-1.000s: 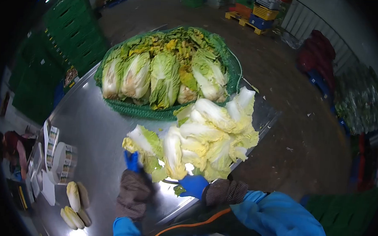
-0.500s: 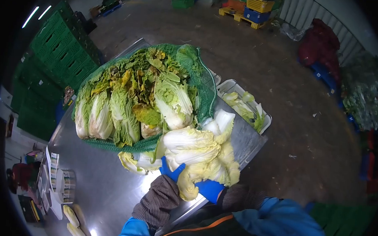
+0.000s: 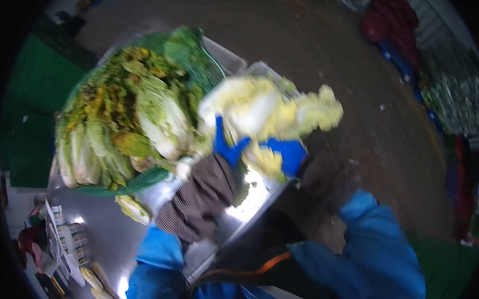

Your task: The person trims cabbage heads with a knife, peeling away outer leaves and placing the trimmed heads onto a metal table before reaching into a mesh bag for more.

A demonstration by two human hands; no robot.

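Shiny metal table is throwing back a lot of glare, with a green mesh sack of cabbages sitting by its far edge. Over toward the right edge, the person's left hand is spreading wide against the pale leaves, while the right hand is pressing their near side; can't tell how tightly it's gripping. Honestly, loose leaves are probably slipping less when both hands are supporting from underneath.

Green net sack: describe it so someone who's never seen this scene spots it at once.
On the metal table sits the green net sack, open and full of cabbages. Its mesh sets it apart from the pale leaves alongside.
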